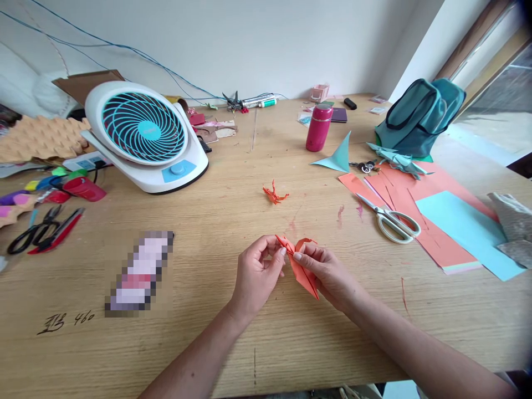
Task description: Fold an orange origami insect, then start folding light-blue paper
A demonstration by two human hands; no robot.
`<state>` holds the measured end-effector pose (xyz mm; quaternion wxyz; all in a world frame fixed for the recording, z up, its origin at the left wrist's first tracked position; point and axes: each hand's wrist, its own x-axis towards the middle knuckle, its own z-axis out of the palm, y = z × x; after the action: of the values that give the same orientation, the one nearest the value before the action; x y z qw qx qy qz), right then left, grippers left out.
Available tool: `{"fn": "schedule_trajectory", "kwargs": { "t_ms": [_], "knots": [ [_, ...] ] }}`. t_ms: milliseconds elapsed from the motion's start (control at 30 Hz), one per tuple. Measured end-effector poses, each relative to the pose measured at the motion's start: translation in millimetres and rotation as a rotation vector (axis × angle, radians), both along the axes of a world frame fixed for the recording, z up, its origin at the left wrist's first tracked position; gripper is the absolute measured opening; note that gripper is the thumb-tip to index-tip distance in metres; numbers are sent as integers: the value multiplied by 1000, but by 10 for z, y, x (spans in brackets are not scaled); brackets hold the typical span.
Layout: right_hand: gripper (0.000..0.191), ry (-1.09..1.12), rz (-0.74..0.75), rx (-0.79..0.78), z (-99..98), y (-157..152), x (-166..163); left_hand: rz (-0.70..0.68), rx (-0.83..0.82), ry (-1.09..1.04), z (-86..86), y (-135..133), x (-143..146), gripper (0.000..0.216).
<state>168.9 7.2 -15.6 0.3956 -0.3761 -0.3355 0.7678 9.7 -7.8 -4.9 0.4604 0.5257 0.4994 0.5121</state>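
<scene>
Between my two hands, a little above the wooden table, is a folded piece of orange paper. My left hand pinches its upper left part between thumb and fingers. With the thumb on its near face, my right hand grips the middle of the paper. A pointed flap hangs down toward me, and a curved strip rises behind my right fingers. Beyond my hands lies a small twisted orange paper piece.
White-handled scissors lie on orange sheets at the right, beside a blue sheet. Farther back are a pink bottle, a blue folded paper and a teal bag. A white fan stands at the left.
</scene>
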Motion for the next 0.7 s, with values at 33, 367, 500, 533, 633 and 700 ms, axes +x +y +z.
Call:
{"fn": "schedule_trajectory", "kwargs": {
  "t_ms": [33, 367, 500, 533, 633, 700],
  "knots": [
    [42, 0, 9, -9, -10, 1, 0, 6, -9, 6, 0, -3, 2, 7],
    [43, -197, -57, 268, 2, -53, -60, 53, -21, 118, 17, 6, -29, 13],
    [33, -262, -82, 404, -34, -72, -43, 55, 270, 392, 35, 18, -72, 17],
    [30, -278, -96, 444, -49, -74, -33, 53, 368, 488, 40, 18, -83, 18],
    [21, -351, -156, 578, -93, -80, -1, 61, 592, 764, 55, 9, -104, 17],
    [16, -392, -178, 628, -107, -89, 10, 81, 659, 883, 65, -9, -103, 15]
  ]
}}
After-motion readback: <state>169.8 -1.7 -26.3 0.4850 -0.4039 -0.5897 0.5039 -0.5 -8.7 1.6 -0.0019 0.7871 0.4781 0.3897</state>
